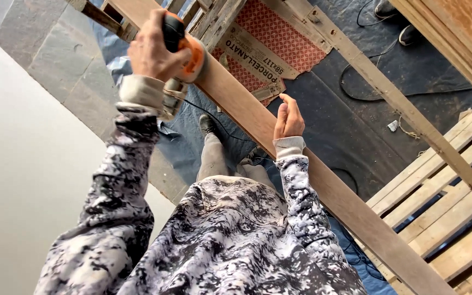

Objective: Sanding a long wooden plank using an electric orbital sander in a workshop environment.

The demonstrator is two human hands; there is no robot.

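My left hand (151,52) is shut around an orange and black power sander (186,48), which presses on the upper end of a long wooden plank (329,191). The plank runs slantwise from the top left to the bottom right. My right hand (289,119) rests on the plank's near edge about halfway along, fingers together and straight, holding nothing. Both sleeves are mottled black and white. My legs and one shoe (207,123) show below the plank.
A thinner wooden batten (400,104) runs alongside the plank on its far side. A wooden pallet (443,196) lies at the right. A flattened red-patterned cardboard box (271,41) and black cables (356,93) lie on a dark tarp (350,136). Grey stone tiles (50,60) are at the left. Another person's shoes (408,34) are at the top.
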